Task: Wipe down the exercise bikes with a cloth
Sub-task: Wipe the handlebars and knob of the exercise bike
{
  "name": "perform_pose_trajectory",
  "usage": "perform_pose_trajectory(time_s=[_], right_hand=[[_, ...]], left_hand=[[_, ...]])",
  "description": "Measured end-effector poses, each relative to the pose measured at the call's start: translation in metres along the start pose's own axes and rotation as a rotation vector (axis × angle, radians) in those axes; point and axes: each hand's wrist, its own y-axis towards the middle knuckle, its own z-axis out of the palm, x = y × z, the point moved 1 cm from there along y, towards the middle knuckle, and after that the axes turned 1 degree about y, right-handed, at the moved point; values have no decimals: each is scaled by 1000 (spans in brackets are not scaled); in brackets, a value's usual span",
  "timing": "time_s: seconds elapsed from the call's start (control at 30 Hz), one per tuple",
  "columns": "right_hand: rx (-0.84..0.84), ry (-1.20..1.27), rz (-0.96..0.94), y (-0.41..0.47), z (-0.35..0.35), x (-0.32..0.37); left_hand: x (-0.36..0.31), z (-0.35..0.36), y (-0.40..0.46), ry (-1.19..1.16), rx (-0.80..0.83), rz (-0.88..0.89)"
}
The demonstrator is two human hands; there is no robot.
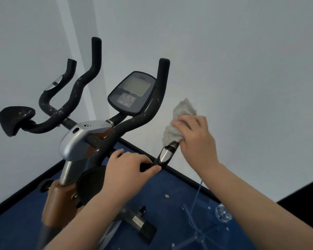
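Note:
An exercise bike stands in a room corner, with black foam handlebars (83, 82) flecked with white, a console screen (134, 93) and a silver stem housing (79, 139). My left hand (128, 170) grips the near right handlebar just below its silver pulse sensor (165, 154). My right hand (195, 138) holds a grey fluffy cloth (181, 114) pressed over the top end of that sensor grip. The handlebar tip under the cloth is hidden.
White walls close in behind and to the right of the bike. Blue carpet (170, 186) with a dark skirting edge lies below. A clear plastic stand (202, 231) and a glassy ball (222, 212) sit on the floor at right. The bike's base bar (141, 222) lies below my arms.

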Motion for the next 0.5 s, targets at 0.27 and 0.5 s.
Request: perform_pose_trajectory(time_s=[0.27, 0.5], right_hand=[[34, 311, 187, -2, -18, -11], [183, 229, -39, -52, 10, 48]], left_hand=[[3, -7, -13, -187, -134, -13], [17, -8, -44, -303, -279, -18]])
